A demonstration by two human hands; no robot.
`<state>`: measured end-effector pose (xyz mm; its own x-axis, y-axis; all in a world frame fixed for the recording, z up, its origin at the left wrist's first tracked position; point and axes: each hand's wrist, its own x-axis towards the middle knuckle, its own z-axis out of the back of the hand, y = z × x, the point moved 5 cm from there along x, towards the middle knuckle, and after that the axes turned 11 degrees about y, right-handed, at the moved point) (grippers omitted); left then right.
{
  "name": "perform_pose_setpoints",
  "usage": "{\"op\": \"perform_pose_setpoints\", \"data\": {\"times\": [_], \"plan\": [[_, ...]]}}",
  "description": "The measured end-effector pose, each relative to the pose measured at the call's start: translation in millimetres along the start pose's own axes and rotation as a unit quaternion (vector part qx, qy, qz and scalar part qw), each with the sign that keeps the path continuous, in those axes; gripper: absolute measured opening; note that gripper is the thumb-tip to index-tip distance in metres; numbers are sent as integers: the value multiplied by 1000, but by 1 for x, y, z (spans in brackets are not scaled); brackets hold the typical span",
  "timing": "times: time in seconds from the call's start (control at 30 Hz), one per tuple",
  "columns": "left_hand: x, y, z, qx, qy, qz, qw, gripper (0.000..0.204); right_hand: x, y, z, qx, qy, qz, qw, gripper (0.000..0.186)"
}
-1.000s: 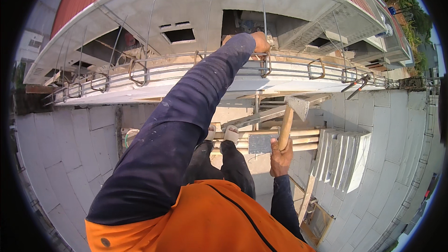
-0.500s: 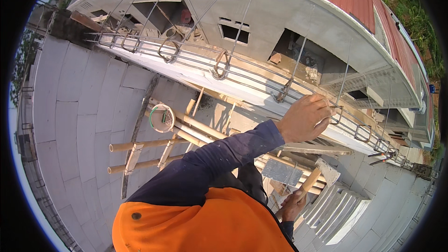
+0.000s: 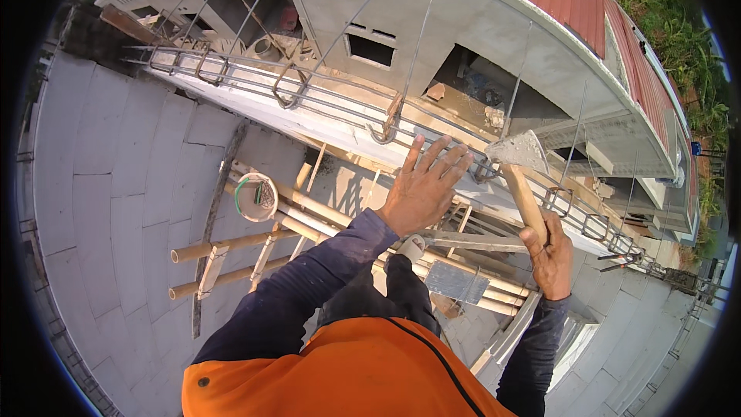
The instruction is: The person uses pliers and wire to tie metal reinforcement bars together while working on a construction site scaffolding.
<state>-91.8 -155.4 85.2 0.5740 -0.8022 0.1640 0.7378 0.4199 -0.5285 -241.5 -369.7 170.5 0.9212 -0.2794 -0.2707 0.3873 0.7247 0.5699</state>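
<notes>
My right hand (image 3: pixel 549 256) is closed round the wooden handle of a hatchet (image 3: pixel 522 199). Its grey, wedge-shaped head, stained pale, is raised in front of the rebar cage (image 3: pixel 340 99). My left hand (image 3: pixel 426 185) is open, fingers spread and palm down, over the near side of the white block wall (image 3: pixel 324 125). It holds nothing; whether the fingertips touch the wall I cannot tell. Long bars and bent stirrups form the cage along the wall's top. A thin upright rod (image 3: pixel 417 50) rises from it beyond my left hand.
Bamboo poles (image 3: pixel 224 247) and planks make a scaffold below me. A bucket (image 3: pixel 256 197) with a green rim stands on it at left, and a grey flat sheet (image 3: pixel 457 282) lies near my feet. Pliers (image 3: pixel 620 262) rest on the wall at right. Beyond stands a grey building (image 3: pixel 340 0).
My left hand has moved left off the stirrup area and spread its fingers. My right hand has come up with the hatchet, from low by my side to the wall.
</notes>
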Motion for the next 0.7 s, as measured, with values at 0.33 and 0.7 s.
{"op": "perform_pose_setpoints", "data": {"times": [0.33, 0.7], "plan": [[-80, 113, 26, -75, -223, 188, 954, 35, 71, 78, 17, -173, 113, 32, 978, 75], [-60, 143, 24, 43, -153, 65, 985, 34, 32, 51, -36, 95, 113, -85, 985, 69]]}}
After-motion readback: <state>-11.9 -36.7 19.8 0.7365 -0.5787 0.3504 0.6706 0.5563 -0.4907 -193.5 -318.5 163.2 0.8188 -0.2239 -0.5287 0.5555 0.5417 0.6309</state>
